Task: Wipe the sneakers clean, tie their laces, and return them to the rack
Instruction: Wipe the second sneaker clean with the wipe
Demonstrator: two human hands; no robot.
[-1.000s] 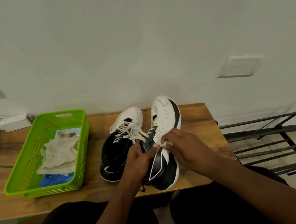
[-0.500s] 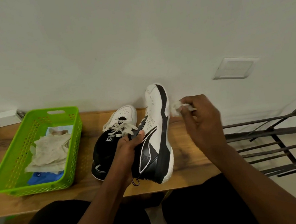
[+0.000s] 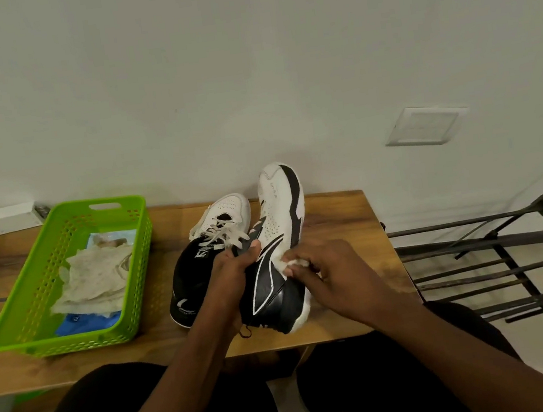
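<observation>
Two black-and-white sneakers sit on the wooden table (image 3: 339, 210). My left hand (image 3: 233, 269) grips the right sneaker (image 3: 279, 239) at its tongue and holds it tilted on its side, toe pointing at the wall. My right hand (image 3: 326, 267) pinches a small white wipe (image 3: 293, 265) and presses it against that sneaker's side, near the black stripe. The left sneaker (image 3: 201, 263) lies flat beside it with its white laces (image 3: 224, 234) loose and untied.
A green plastic basket (image 3: 28, 307) stands on the table's left side, with crumpled cloths (image 3: 97, 280) and a blue packet inside. A dark metal rack (image 3: 498, 262) stands to the right of the table. A white adapter (image 3: 9, 218) and cables lie at the far left.
My right hand, which was raised by the sneaker's toe half a second ago, has come back down with the wipe to the sneaker's side. My left hand keeps its hold.
</observation>
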